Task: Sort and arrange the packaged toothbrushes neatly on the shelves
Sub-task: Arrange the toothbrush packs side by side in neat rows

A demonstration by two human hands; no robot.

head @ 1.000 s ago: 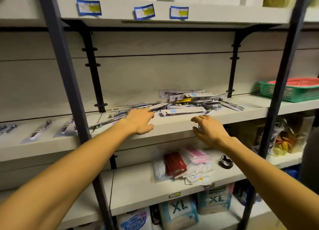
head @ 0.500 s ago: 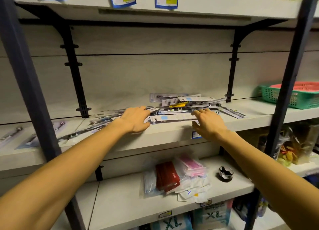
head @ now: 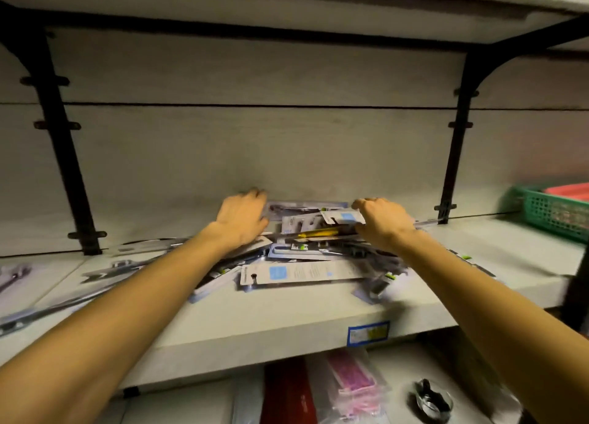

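Observation:
A jumbled pile of packaged toothbrushes [head: 302, 272] lies in the middle of the pale shelf [head: 287, 321]. My left hand [head: 240, 218] rests palm down on the pile's left rear part, fingers spread toward the back wall. At the pile's right rear, my right hand [head: 382, 221] has its fingers curled over a white and blue toothbrush pack [head: 342, 216]. Whether it grips that pack is not clear. A yellow toothbrush pack [head: 322, 232] lies between the hands. More packs [head: 105, 274] are strewn flat along the shelf to the left.
A green basket [head: 554, 213] with something red inside stands at the shelf's right end. Black brackets [head: 455, 156] rise at both sides under the upper shelf. The shelf below holds red and pink packets [head: 347, 379] and a small dark jar [head: 430, 399].
The view has closed in on the shelf. Both hands have moved from the shelf's front edge back over the pile, to its rear left and rear right.

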